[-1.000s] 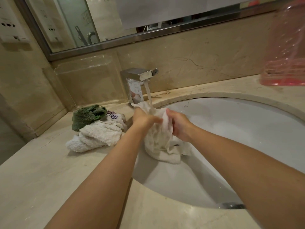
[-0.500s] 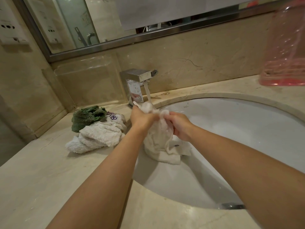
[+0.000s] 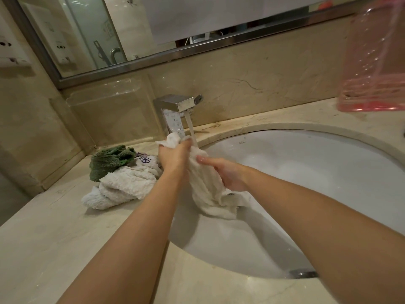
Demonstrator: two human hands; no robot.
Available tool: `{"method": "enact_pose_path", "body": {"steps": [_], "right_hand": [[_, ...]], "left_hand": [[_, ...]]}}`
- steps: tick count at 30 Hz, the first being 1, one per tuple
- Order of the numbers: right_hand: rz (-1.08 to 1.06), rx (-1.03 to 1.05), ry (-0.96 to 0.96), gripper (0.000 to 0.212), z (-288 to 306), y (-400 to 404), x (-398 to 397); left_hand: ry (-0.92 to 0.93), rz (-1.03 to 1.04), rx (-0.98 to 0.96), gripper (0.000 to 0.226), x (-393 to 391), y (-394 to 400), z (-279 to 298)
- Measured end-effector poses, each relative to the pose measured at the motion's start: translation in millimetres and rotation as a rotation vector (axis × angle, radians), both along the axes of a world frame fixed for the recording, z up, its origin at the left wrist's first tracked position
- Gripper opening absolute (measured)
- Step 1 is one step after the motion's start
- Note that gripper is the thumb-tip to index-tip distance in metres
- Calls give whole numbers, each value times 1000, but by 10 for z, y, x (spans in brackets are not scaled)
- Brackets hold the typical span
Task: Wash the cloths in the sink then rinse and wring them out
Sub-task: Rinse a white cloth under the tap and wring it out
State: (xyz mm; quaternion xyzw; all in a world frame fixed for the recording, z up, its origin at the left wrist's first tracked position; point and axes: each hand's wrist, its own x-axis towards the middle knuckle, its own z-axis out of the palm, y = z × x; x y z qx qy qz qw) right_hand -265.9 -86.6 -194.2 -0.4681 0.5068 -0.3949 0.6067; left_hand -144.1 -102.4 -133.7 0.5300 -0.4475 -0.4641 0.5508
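Over the white oval basin sink (image 3: 306,194), set in the beige marble counter (image 3: 54,249), both hands hold a wet white cloth (image 3: 206,189) — left hand (image 3: 174,159) with fingers curled around its top, right hand (image 3: 228,172) gripping its middle. Beyond, the square chrome tap (image 3: 175,110) streams water onto it; a green and white cloth pile (image 3: 122,174) lies left.

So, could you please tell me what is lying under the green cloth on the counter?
The green cloth lies on a heap of white cloths, one with purple markings. How many cloths, or anything beneath them, is hidden.
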Motion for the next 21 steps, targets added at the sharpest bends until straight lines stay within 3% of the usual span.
{"method": "enact_pose_path", "body": {"steps": [2, 4, 5, 8, 9, 16, 21], "right_hand": [[-79, -31, -15, 95, -16, -8, 25], [-197, -64, -33, 76, -18, -14, 25], [-247, -69, -31, 65, -19, -14, 20], [-350, -67, 8, 48, -49, -9, 59], [-372, -69, 11, 45, -52, 2, 83], [-613, -172, -173, 39, 34, 72, 86], [-769, -209, -251, 28, 59, 72, -67]], "left_hand": [[37, -71, 84, 34, -6, 48, 60], [66, -192, 150, 67, -11, 44, 82], [79, -264, 174, 68, -14, 53, 89], [87, -352, 240, 29, -52, 181, 148], [70, -359, 260, 27, -63, 153, 118], [-177, -497, 542, 32, 5, 102, 1], [-185, -579, 681, 62, 58, 38, 0]]}}
